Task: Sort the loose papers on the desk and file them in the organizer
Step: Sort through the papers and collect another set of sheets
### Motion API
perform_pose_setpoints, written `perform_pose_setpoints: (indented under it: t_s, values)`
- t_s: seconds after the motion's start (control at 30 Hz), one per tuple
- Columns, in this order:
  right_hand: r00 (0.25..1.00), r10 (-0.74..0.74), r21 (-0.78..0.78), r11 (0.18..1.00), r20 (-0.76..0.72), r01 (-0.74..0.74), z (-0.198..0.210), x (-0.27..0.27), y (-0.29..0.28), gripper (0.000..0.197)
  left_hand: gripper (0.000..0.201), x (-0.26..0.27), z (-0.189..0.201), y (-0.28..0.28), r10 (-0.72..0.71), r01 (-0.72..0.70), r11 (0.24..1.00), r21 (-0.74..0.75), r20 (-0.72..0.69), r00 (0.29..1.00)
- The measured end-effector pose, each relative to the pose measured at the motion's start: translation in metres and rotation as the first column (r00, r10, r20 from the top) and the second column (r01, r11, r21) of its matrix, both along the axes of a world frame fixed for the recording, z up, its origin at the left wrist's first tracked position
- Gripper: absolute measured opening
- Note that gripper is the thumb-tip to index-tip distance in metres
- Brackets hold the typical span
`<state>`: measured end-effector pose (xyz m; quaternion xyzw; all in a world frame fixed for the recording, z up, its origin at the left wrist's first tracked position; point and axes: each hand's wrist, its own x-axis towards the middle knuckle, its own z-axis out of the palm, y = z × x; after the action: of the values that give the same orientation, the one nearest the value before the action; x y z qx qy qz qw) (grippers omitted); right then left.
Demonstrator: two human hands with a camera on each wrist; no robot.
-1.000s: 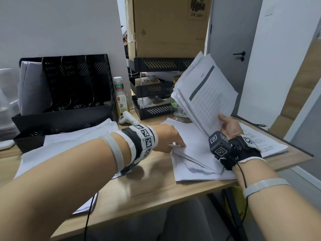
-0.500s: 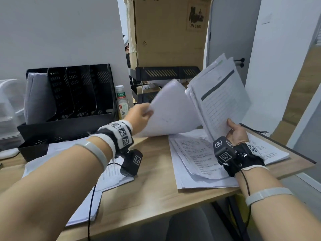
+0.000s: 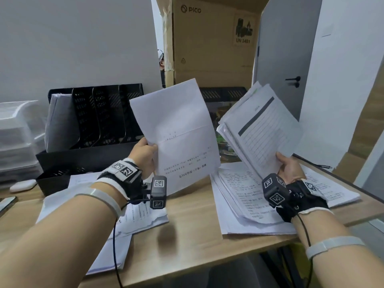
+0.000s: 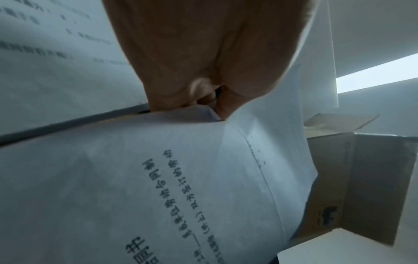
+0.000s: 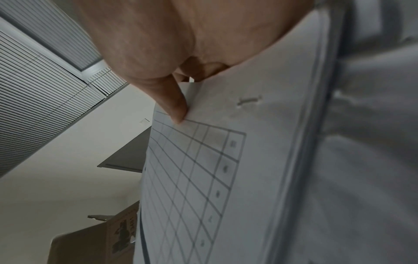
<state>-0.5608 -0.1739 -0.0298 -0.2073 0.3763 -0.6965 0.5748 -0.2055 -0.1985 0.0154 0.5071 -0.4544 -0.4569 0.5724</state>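
A pale wooden table (image 3: 187,231) stood against a white wall, with a black organizer (image 3: 91,129) at the back left, one slot filled. Two paper piles lay flat: one (image 3: 133,217) under the left arm, one (image 3: 245,196) at right. The left hand (image 3: 143,156) pinched a single printed sheet (image 3: 178,134) upright, text upside down. The right hand (image 3: 288,167) gripped a stapled bundle (image 3: 259,129); its page count was unclear. A cardboard box (image 3: 209,42) was cut off above.
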Motion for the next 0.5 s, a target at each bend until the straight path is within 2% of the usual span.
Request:
perform_pose_setpoints:
  t_s: [0.1, 0.17, 0.23, 0.33, 0.37, 0.43, 0.47, 0.5]
  values:
    - [1.0, 0.007, 0.012, 1.0, 0.015, -0.007, -0.001, 0.0, 0.001, 0.018, 0.025, 0.019, 0.004, 0.001, 0.034, -0.036, 0.991, 0.13, 0.019, 0.999]
    - [1.0, 0.009, 0.012, 1.0, 0.007, -0.009, -0.002, 0.0, 0.0, 0.022, 0.018, 0.034, 0.006, 0.006, 0.067, -0.085, 0.968, 0.235, 0.084, 0.994]
    - [1.0, 0.013, -0.005, 1.0, -0.001, -0.013, -0.002, 0.003, 0.002, 0.022, 0.013, 0.05, 0.007, 0.011, 0.088, -0.144, 0.943, 0.299, 0.193, 0.977]
    - [1.0, 0.012, -0.024, 1.0, -0.008, -0.012, -0.001, 0.006, 0.006, 0.027, 0.007, 0.063, 0.007, 0.021, 0.049, -0.202, 0.914, 0.351, 0.401, 0.915]
    - [1.0, 0.004, -0.032, 0.999, -0.012, -0.005, 0.0, 0.007, 0.007, 0.03, 0.015, 0.065, 0.008, 0.022, 0.032, -0.22, 0.909, 0.354, 0.466, 0.884]
    - [0.999, -0.008, -0.044, 0.999, -0.034, 0.007, 0.0, 0.007, 0.006, 0.035, 0.049, 0.066, 0.01, 0.019, 0.055, -0.291, 0.907, 0.304, 0.599, 0.799]
    - [0.999, -0.002, -0.047, 0.999, -0.04, 0.0, 0.001, 0.009, 0.008, 0.033, 0.062, 0.062, 0.012, 0.019, 0.09, -0.329, 0.915, 0.234, 0.675, 0.732]
    - [0.999, 0.006, -0.05, 0.999, -0.036, -0.008, 0.001, 0.009, 0.008, 0.029, 0.064, 0.054, 0.016, 0.021, 0.114, -0.332, 0.931, 0.152, 0.744, 0.659]
